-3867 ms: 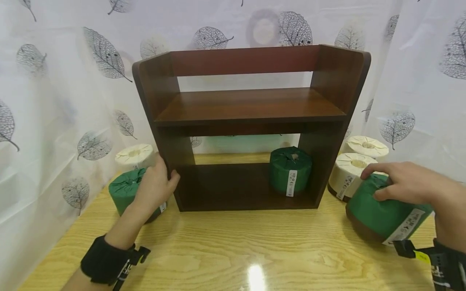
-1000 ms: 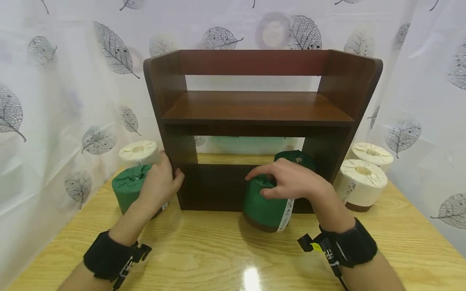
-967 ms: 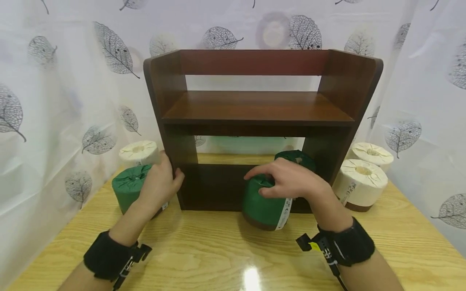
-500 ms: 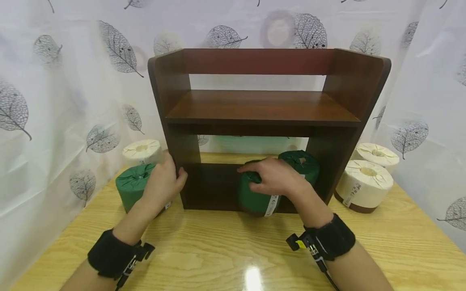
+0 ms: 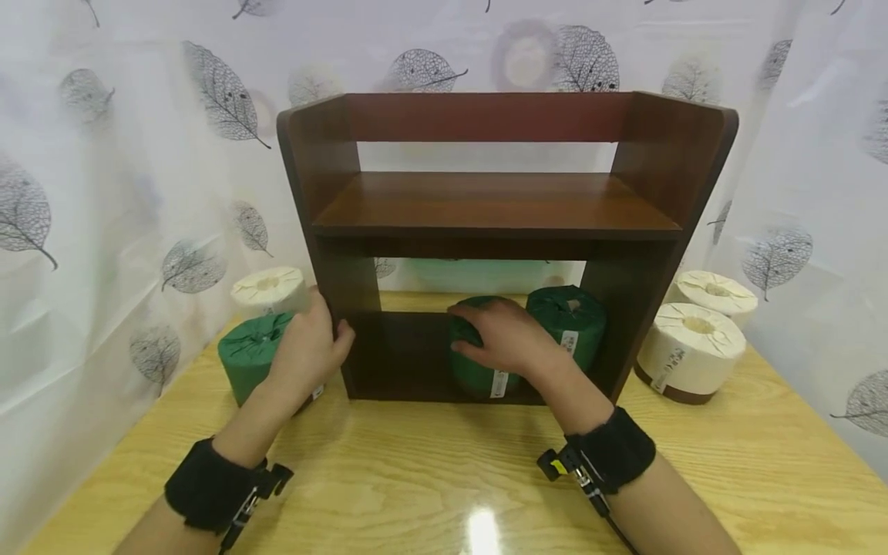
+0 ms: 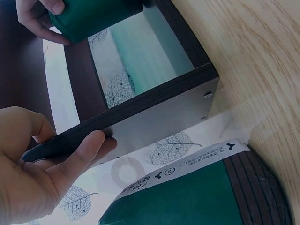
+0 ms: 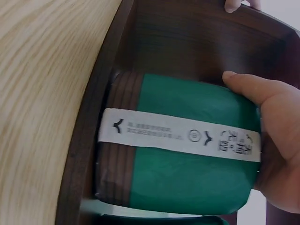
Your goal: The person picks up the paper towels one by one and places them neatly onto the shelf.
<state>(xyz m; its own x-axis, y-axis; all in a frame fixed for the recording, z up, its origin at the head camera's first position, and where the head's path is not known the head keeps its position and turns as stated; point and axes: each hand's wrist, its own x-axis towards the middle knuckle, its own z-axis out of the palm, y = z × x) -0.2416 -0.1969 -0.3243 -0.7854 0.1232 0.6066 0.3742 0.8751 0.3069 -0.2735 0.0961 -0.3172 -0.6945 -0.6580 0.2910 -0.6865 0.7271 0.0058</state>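
Note:
A toilet roll wrapped in green paper [image 5: 475,375] stands in the lower compartment of a dark brown wooden shelf [image 5: 496,199]. My right hand [image 5: 509,336] grips this roll from above; in the right wrist view its brown base and white label strip [image 7: 180,136] show. Just to its right, a second green toilet roll [image 5: 586,327] stands near the shelf's right side panel. My left hand [image 5: 308,343] holds the front edge of the left side panel, with thumb and fingers on either side of it [image 6: 70,145].
Outside the shelf on the left are a green roll [image 5: 246,362] and a cream roll [image 5: 269,289] behind it. Two cream rolls [image 5: 683,354] stand by its right side. All rest on a wooden table [image 5: 388,478], before a leaf-patterned curtain [image 5: 125,154].
My right hand has carried the green toilet roll from the right of the shelf leftward, then back into the lower compartment. The left hand has stayed on the side panel.

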